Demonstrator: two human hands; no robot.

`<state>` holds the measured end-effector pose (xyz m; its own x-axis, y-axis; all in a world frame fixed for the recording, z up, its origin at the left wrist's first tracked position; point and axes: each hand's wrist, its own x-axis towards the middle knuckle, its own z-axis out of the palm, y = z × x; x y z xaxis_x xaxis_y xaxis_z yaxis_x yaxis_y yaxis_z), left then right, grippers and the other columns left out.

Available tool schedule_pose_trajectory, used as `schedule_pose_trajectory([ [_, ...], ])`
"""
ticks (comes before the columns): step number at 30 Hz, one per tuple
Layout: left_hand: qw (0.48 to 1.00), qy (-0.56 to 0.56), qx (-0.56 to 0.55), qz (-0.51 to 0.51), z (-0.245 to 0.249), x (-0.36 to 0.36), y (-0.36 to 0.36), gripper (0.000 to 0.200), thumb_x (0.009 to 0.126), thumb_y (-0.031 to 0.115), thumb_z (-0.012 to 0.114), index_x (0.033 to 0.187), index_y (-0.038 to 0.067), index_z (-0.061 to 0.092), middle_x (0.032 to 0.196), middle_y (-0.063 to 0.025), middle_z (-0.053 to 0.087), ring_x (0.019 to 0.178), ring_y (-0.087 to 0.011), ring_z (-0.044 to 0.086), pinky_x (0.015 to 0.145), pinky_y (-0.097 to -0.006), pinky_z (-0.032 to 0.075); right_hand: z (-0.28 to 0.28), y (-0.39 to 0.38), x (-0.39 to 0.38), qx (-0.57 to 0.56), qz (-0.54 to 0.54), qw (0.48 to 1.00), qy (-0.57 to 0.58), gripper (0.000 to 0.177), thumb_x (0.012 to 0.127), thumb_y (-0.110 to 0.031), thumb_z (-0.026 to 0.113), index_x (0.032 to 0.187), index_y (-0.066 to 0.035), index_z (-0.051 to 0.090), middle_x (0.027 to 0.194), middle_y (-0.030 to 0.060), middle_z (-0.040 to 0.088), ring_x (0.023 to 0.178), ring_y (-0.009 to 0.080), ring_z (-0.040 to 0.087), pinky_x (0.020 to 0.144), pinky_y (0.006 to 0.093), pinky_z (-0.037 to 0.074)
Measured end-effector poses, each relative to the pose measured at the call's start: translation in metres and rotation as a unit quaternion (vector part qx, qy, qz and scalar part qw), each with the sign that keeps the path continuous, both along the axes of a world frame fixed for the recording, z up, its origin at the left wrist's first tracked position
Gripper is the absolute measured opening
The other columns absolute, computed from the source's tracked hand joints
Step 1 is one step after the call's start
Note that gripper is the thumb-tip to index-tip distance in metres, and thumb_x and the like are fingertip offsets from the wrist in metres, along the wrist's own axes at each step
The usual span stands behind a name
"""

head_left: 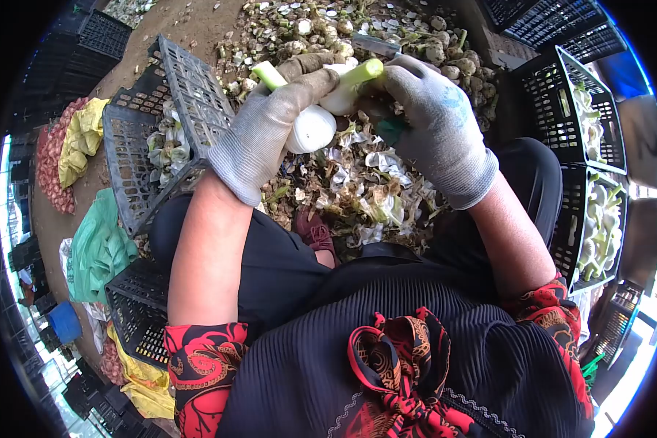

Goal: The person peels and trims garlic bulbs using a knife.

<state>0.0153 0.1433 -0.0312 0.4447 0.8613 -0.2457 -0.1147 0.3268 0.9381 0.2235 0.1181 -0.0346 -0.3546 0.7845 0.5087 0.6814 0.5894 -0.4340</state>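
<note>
My left hand (274,113), in a dirty grey-white glove, is wrapped round white bulbs with cut green stems. One round bulb (312,130) hangs below its fingers, and a second bulb (338,101) sits between my two hands, its green stem (363,71) pointing to the right. My right hand (432,109), gloved the same way, is closed beside that stem. A blade-like metal piece (376,45) shows above its fingers, and something dark green (391,131) shows under them; how the two relate is hidden.
Loose peels (376,182) cover the ground below my hands. Untrimmed bulbs (452,62) are heaped ahead. A black crate (135,160) stands at left; crates (573,109) of trimmed bulbs stand at right. Green sacking (98,248), a blue container (66,323) and red net bags (55,157) lie left.
</note>
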Motion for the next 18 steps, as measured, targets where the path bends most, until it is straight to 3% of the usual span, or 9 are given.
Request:
schedule_pose_trajectory([
  [4, 0.999, 0.024, -0.018, -0.028, -0.010, -0.003, 0.006, 0.037, 0.099, 0.027, 0.055, 0.128, 0.005, 0.058, 0.111, -0.0070, 0.068, 0.096, -0.0134, 0.067, 0.078, -0.0240, 0.055, 0.004, -0.001, 0.000, -0.024, -0.016, 0.998, -0.050, 0.021, 0.074, -0.015, 0.070, 0.090, -0.006, 0.061, 0.087, 0.0120, 0.061, 0.081, 0.0337, 0.064, 0.071, 0.0435, 0.052],
  [7, 0.988, -0.128, -0.062, 0.060, -0.015, 0.009, 0.004, 0.037, 0.099, 0.030, 0.055, 0.127, 0.005, 0.059, 0.110, -0.0078, 0.068, 0.097, -0.0145, 0.067, 0.076, -0.0265, 0.056, 0.008, -0.002, -0.002, -0.056, 0.017, 0.995, -0.074, 0.022, 0.069, -0.014, 0.071, 0.087, -0.007, 0.061, 0.086, 0.0116, 0.061, 0.081, 0.0336, 0.064, 0.071, 0.0430, 0.052],
  [9, 0.983, -0.153, -0.086, 0.061, -0.016, 0.010, 0.008, 0.041, 0.097, 0.035, 0.056, 0.126, 0.006, 0.059, 0.110, -0.0082, 0.068, 0.097, -0.0165, 0.067, 0.074, -0.0302, 0.057, 0.008, -0.004, -0.004, -0.073, 0.034, 0.994, -0.078, 0.020, 0.067, -0.012, 0.070, 0.085, -0.007, 0.061, 0.084, 0.0105, 0.061, 0.081, 0.0327, 0.064, 0.071, 0.0419, 0.051],
  [11, 0.981, -0.147, -0.104, 0.068, -0.018, 0.010, 0.008, 0.046, 0.095, 0.038, 0.058, 0.128, 0.005, 0.057, 0.111, -0.0086, 0.068, 0.096, -0.0176, 0.067, 0.073, -0.0314, 0.058, 0.004, -0.002, -0.002, -0.076, 0.040, 0.995, 0.044, 0.018, 0.069, -0.009, 0.069, 0.084, -0.007, 0.061, 0.080, 0.0100, 0.061, 0.077, 0.0322, 0.063, 0.069, 0.0400, 0.052],
  [12, 0.981, -0.163, -0.100, 0.044, -0.017, 0.007, 0.009, 0.048, 0.094, 0.039, 0.059, 0.128, 0.005, 0.057, 0.111, -0.0088, 0.068, 0.095, -0.0180, 0.067, 0.072, -0.0316, 0.058, 0.001, 0.002, 0.002, -0.087, 0.050, 0.989, 0.112, 0.021, 0.070, -0.008, 0.070, 0.089, -0.006, 0.063, 0.077, 0.0104, 0.063, 0.070, 0.0267, 0.063, 0.067, 0.0352, 0.052],
  [13, 0.979, -0.178, -0.096, 0.019, -0.015, 0.003, 0.010, 0.050, 0.093, 0.040, 0.060, 0.128, 0.004, 0.057, 0.111, -0.0090, 0.068, 0.093, -0.0183, 0.068, 0.071, -0.0318, 0.058, 0.003, 0.001, 0.008, -0.156, 0.048, 0.966, 0.202, 0.020, 0.075, -0.007, 0.071, 0.094, -0.005, 0.064, 0.074, 0.0049, 0.063, 0.066, 0.0152, 0.059, 0.064, 0.0282, 0.050],
  [15, 0.981, -0.176, -0.072, -0.021, -0.012, 0.003, 0.009, 0.052, 0.091, 0.041, 0.062, 0.127, 0.004, 0.057, 0.109, -0.0093, 0.069, 0.088, -0.0185, 0.069, 0.068, -0.0318, 0.059, 0.017, 0.003, 0.021, -0.356, 0.061, 0.871, 0.333, 0.017, 0.081, -0.008, 0.071, 0.095, -0.004, 0.064, 0.076, -0.0021, 0.060, 0.069, 0.0061, 0.054, 0.063, 0.0228, 0.047],
  [16, 0.985, -0.160, -0.050, -0.037, -0.010, 0.007, 0.006, 0.053, 0.090, 0.042, 0.062, 0.127, 0.004, 0.058, 0.107, -0.0093, 0.069, 0.085, -0.0184, 0.069, 0.065, -0.0316, 0.059, 0.023, 0.003, 0.024, -0.340, 0.053, 0.889, 0.302, 0.011, 0.085, -0.009, 0.069, 0.093, -0.004, 0.063, 0.077, -0.0057, 0.057, 0.071, 0.0037, 0.051, 0.063, 0.0207, 0.045],
  [18, 0.991, -0.115, -0.050, -0.053, -0.003, 0.008, 0.000, 0.050, 0.091, 0.041, 0.061, 0.124, 0.004, 0.059, 0.105, -0.0098, 0.070, 0.079, -0.0182, 0.070, 0.059, -0.0308, 0.060, 0.020, 0.002, 0.025, -0.375, 0.103, 0.866, 0.315, 0.012, 0.085, -0.010, 0.069, 0.093, -0.004, 0.063, 0.078, -0.0051, 0.058, 0.071, 0.0038, 0.051, 0.064, 0.0208, 0.045],
])
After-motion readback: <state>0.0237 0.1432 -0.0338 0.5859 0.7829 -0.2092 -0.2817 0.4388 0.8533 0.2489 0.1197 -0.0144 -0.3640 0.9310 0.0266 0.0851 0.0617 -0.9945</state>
